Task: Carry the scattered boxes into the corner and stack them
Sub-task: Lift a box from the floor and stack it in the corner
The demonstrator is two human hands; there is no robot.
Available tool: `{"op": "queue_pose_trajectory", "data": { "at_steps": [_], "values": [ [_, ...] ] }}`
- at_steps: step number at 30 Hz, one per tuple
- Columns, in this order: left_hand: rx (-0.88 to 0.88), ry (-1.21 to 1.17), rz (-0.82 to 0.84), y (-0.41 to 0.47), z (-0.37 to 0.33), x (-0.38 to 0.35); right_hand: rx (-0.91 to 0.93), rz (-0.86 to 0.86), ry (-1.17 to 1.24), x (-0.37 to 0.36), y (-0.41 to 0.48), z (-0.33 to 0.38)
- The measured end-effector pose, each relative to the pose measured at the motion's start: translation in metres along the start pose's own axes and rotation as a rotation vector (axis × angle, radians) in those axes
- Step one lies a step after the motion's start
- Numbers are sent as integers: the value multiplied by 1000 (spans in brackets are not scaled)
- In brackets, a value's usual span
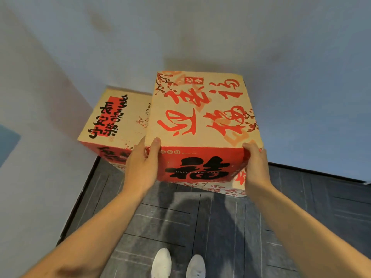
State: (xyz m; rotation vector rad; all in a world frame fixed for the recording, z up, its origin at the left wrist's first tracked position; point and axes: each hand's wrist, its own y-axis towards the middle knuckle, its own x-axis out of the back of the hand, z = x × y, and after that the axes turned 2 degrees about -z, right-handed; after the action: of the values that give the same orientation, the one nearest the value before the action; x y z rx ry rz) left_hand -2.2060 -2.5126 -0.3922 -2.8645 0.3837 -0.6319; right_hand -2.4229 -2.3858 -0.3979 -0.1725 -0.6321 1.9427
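Tan box [202, 111] with red calligraphy, red front, black character

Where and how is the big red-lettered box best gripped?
By its opposite side walls near the front corners, one hand each side, coming from the near face. The red-lettered box is broad and flat-walled, shows no handle, and the black-lettered box crowds its left wall further back. The left hand and right hand hold it so, thumbs at the top edge.
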Motion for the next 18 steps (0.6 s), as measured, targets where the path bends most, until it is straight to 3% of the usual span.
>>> {"op": "queue_pose_trajectory", "data": {
  "at_steps": [10, 18],
  "values": [
    [113, -158, 34, 46, 162, -107, 50, 81, -28, -17, 114, -137],
    [129, -227, -6, 69, 211, -135, 67, 57, -16, -31, 155, -198]
  ]
}}
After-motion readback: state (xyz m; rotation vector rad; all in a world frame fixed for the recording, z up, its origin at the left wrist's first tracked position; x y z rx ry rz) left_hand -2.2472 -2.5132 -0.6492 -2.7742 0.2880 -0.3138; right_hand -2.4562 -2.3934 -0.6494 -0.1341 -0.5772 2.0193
